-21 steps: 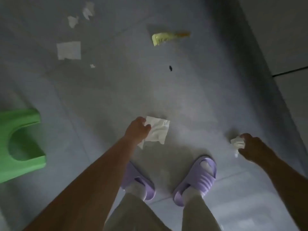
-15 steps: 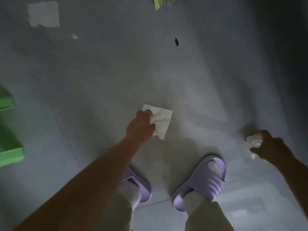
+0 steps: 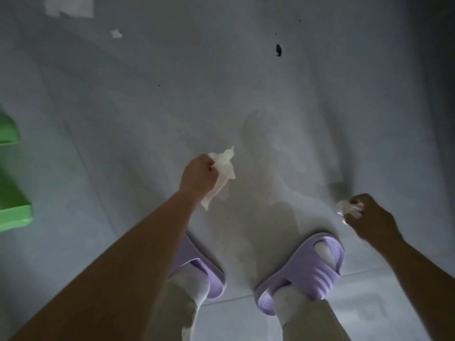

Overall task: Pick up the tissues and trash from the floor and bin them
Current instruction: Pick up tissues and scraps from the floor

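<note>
My left hand (image 3: 197,177) is closed on a white tissue (image 3: 222,173) that hangs crumpled from the fingers, above the grey floor in front of my feet. At the right, my right hand (image 3: 369,217) grips a small wad of tissue (image 3: 348,207). A flat white tissue (image 3: 70,4) lies on the floor at the top left edge, cut off by the frame. A small white scrap (image 3: 116,33) lies below it, and a small dark speck (image 3: 278,49) sits on the floor at the upper right. No bin is in view.
A green plastic stool (image 3: 12,193) stands at the left edge. My feet in purple slippers (image 3: 302,274) stand on the grey tiled floor (image 3: 172,94). A dark wall runs along the right side.
My left hand has lifted the flat tissue off the floor and bunched it. The view has tilted down, so the yellow wrapper and far scraps have left the frame. My right hand still holds its wad.
</note>
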Available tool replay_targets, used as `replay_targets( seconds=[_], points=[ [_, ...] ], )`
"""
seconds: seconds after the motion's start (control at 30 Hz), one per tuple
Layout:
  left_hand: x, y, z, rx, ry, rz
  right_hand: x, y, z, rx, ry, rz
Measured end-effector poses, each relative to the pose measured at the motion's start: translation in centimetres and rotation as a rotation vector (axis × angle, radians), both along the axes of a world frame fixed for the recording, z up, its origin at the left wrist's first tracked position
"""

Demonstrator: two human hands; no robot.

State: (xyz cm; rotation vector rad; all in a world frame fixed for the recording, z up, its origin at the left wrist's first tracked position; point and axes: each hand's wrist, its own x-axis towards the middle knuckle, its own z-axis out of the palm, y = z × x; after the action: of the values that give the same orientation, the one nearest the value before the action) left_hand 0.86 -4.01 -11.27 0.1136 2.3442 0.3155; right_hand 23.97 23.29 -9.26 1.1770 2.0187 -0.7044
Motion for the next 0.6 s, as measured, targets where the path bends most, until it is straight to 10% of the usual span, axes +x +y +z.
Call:
replay_targets(
  seconds=[0.6],
  points=[
    [6.6,-4.0,-2.2,-0.102,-0.039,-0.136,-7.5,-7.4,1.2,-0.264,0.157,0.096]
  ],
)
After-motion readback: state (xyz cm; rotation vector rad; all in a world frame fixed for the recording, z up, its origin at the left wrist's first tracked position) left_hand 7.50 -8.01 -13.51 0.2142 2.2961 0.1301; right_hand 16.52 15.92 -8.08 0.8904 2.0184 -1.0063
